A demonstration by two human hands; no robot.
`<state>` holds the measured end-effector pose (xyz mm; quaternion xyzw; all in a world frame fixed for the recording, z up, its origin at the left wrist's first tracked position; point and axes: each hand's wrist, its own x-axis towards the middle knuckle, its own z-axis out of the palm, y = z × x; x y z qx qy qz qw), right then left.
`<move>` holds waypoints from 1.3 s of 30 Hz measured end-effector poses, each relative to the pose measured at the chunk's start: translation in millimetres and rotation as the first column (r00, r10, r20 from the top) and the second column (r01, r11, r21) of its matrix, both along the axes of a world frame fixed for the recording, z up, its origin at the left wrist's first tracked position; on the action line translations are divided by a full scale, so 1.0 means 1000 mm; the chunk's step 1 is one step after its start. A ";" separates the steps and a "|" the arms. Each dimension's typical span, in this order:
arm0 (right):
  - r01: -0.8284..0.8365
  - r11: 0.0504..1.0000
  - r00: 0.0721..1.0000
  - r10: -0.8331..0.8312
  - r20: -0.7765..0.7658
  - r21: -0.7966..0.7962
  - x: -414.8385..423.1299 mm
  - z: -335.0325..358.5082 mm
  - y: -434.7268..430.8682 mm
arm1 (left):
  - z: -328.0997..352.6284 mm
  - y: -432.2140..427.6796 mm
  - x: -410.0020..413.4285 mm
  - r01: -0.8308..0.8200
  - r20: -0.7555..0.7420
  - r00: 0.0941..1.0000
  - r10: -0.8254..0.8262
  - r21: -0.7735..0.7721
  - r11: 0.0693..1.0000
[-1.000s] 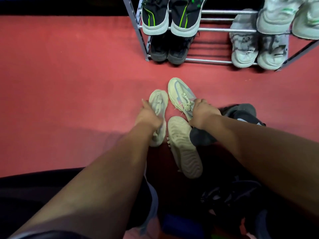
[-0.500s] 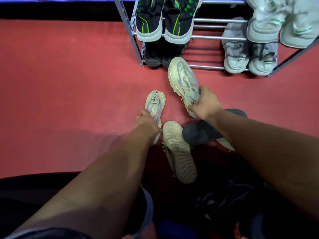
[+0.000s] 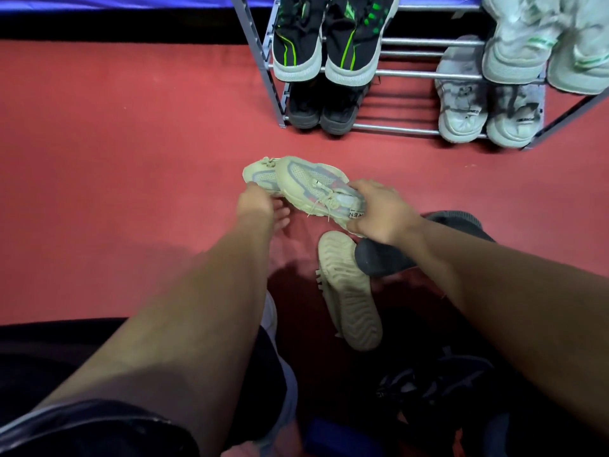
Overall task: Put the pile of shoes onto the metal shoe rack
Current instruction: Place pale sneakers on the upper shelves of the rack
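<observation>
Two beige mesh sneakers are held side by side just above the red floor, toes pointing left. My right hand (image 3: 379, 214) grips the nearer beige sneaker (image 3: 316, 183) at its heel. My left hand (image 3: 260, 206) holds the other beige sneaker (image 3: 258, 171) from below, mostly hidden behind the first. The metal shoe rack (image 3: 395, 127) stands beyond them at the top. Its middle section is bare on both visible tiers.
On the rack are black-and-green shoes (image 3: 296, 44), black shoes (image 3: 304, 110) and pale grey pairs (image 3: 461, 107) at the right. Near my arms lie a beige shoe, sole up (image 3: 349, 291), a dark grey shoe (image 3: 382, 258) and black shoes (image 3: 438, 384).
Both hands lifted their beige sneakers off the floor and brought them together. The right-hand sneaker swung from pointing at the rack to pointing left.
</observation>
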<state>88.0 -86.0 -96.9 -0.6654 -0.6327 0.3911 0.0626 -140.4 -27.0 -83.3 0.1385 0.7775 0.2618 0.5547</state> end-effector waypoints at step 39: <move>-0.299 0.937 0.752 0.348 0.560 -0.181 -0.049 -0.016 0.068 | -0.051 -0.008 -0.002 0.417 -0.566 0.625 -0.538 -0.340 0.843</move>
